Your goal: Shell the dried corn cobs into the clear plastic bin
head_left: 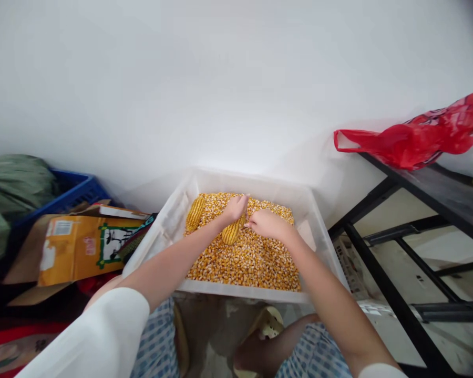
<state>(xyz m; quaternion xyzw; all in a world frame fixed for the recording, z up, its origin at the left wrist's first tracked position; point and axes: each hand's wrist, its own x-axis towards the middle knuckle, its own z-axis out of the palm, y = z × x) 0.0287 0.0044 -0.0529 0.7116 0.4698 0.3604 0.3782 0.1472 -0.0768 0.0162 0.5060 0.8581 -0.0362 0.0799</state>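
Observation:
My left hand is closed around the upper part of a yellow corn cob, whose lower end points toward me. Just to its right, my right hand has its fingers curled in a pinch near the cob. What those fingers hold, if anything, is too small to make out. Under both hands lies a thick layer of loose corn kernels in a white plastic bin. A second corn cob rests on the kernels by the bin's left wall.
A yellow cardboard box and a blue crate with a green bag stand at the left. On the right is a black metal frame with a red plastic bag on top. A white wall rises behind the bin.

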